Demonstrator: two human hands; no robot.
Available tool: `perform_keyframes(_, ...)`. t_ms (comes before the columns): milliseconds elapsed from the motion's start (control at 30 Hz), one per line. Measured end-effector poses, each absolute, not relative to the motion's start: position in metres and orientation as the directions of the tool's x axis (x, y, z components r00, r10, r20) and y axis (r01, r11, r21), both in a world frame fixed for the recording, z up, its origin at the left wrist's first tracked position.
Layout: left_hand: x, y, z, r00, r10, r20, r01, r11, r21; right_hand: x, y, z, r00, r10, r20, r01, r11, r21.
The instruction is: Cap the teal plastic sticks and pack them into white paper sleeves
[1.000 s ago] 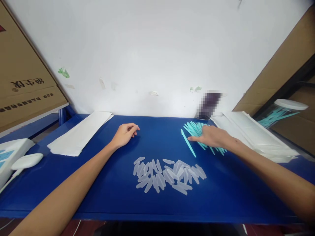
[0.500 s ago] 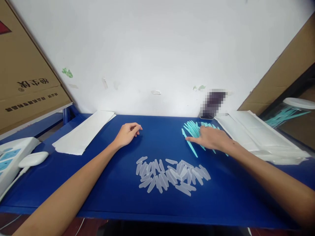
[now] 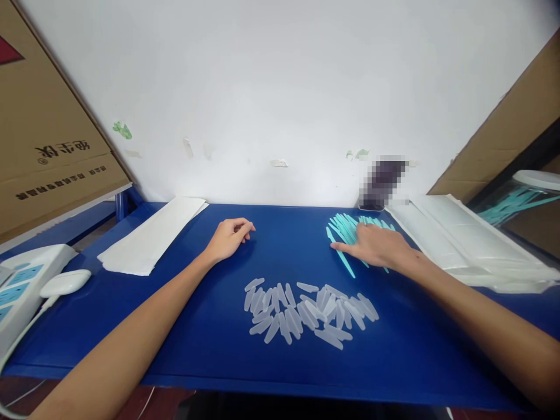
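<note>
Over the pile of turquoise eyebrow razors (image 3: pixel 343 228) lies my right hand (image 3: pixel 378 245), palm down, thumb stretched out towards one razor (image 3: pixel 342 255) at the pile's left edge. Its other fingers reach into the pile and are partly hidden, so whether they grip any razor does not show. My left hand (image 3: pixel 231 238) rests on the blue table (image 3: pixel 280 367) with fingers loosely curled and nothing visible in them. Closer to me, translucent white blade caps (image 3: pixel 306 312) are spread in a loose cluster between my forearms.
White paper sheets (image 3: pixel 153 236) lie left. A power strip (image 3: pixel 26 286) with a white plug (image 3: pixel 65 283) sits at the left edge. Clear plastic bags (image 3: pixel 468 245) lie right, near a jar (image 3: pixel 525 192) of turquoise razors. A phone (image 3: pixel 380 184) leans against the wall. Cardboard (image 3: pixel 52 116) stands left.
The view has shifted slightly. Both hands stay almost where they were. A razor tip that showed below my right wrist is no longer visible there.
</note>
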State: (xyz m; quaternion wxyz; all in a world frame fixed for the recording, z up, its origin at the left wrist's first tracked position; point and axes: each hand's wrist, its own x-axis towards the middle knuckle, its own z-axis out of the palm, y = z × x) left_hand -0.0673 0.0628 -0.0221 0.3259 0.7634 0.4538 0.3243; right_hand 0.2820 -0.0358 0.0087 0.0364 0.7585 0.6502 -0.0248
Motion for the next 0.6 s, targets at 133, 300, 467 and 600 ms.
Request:
perform_keyframes(133, -0.067, 0.062, -0.021, 0.38, 0.904, 0.195, 0.489, -0.375, 0.788, 0.28, -0.037, 0.008, 0.156, 0.985, -0.07, 0.988, -0.155, 0.017)
perform_keyframes(300, -0.067, 0.062, -0.021, 0.39, 0.899, 0.199, 0.498, -0.388, 0.776, 0.261, -0.039, 0.007, 0.113, 0.993, -0.033, 0.993, -0.114, -0.022)
perform_keyframes(467, -0.068, 0.063, -0.021, 0.395, 0.893, 0.215, 0.499, -0.405, 0.767, 0.243, -0.03, -0.004, -0.1, 0.995, 0.026, 0.982, 0.103, -0.16)
perform_keyframes(600, -0.068, 0.062, -0.023, 0.367, 0.892, 0.263, 0.507, -0.429, 0.748, 0.237, -0.017, -0.012, -0.318, 0.946, 0.068, 0.9, 0.324, -0.29)
